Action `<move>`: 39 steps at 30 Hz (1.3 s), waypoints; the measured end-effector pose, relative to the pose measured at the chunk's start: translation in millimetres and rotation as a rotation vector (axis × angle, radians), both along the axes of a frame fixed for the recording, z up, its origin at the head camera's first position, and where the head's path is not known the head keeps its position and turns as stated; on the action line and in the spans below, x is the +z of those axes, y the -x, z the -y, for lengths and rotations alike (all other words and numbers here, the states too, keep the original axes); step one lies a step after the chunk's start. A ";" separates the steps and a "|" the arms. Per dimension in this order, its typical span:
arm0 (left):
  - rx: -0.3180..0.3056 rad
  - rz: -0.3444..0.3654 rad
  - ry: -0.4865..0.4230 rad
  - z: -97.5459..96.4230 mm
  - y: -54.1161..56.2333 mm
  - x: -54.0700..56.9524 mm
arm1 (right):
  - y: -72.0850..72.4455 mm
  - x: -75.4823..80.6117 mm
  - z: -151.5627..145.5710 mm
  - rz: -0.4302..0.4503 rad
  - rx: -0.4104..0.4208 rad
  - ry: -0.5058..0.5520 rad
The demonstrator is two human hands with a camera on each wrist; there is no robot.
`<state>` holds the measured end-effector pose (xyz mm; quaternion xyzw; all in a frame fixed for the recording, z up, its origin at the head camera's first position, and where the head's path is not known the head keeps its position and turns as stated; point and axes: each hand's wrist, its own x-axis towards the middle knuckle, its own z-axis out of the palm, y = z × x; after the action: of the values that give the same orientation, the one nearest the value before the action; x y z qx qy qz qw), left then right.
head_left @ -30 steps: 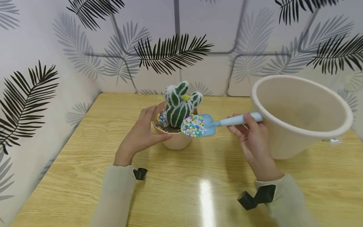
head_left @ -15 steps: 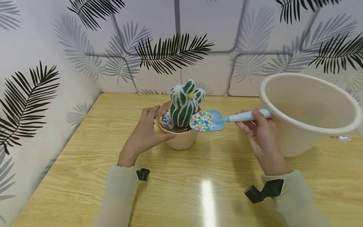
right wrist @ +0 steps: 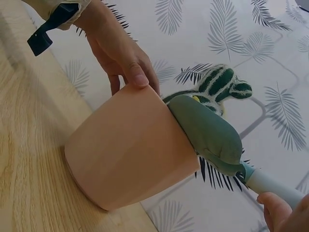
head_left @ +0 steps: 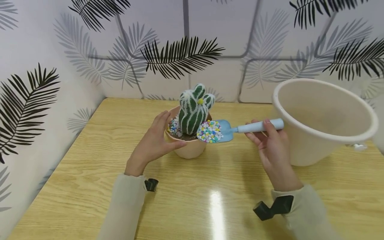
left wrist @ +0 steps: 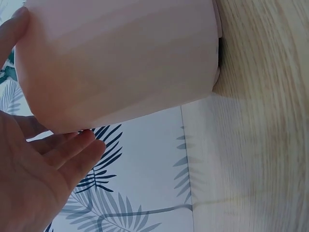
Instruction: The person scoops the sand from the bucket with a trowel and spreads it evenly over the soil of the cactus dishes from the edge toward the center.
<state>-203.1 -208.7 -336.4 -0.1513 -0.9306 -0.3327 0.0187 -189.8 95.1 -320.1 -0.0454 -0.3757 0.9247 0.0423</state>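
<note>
A peach flower pot (head_left: 189, 150) stands on the table with a green cactus (head_left: 193, 115) in it, white-striped and fuzzy with a yellow spot. Brown soil shows inside, and coloured pebbles (head_left: 175, 126) lie at the left of the cactus. My left hand (head_left: 154, 143) grips the pot's left rim, thumb in front and fingers behind. With my right hand (head_left: 271, 146) I hold a light-blue trowel (head_left: 227, 130) by its handle. Multicoloured pebbles (head_left: 210, 131) are heaped on the blade, whose tip overlaps the pot's right rim. In the right wrist view the blade's underside (right wrist: 205, 128) meets the rim.
To the right stands a large cream bucket (head_left: 306, 146), its rim close behind the trowel handle's end. The wooden table (head_left: 180, 200) ends at a wall (head_left: 216, 76) printed with leaves. Dark cameras sit on both wrists.
The trowel moves right and slightly up, then comes partway back left and down, its pebbles still on the blade. The pot and left hand sit slightly farther right than a second ago.
</note>
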 end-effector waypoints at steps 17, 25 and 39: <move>0.024 -0.092 0.001 -3.4 -5.3 -4.8 | -9.7 -0.1 8.9 -0.020 -0.115 -0.029; 0.009 -0.113 -0.003 -4.0 -5.7 -5.2 | -13.5 0.3 11.1 -0.081 -0.205 0.013; -0.001 -0.092 -0.014 -5.8 -5.0 -4.3 | -14.2 -0.5 14.9 -0.217 -0.266 -0.165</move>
<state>-198.1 -202.9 -340.8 -0.1669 -0.9263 -0.3321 0.0623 -175.6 80.2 -320.6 0.0091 -0.4341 0.8765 0.2079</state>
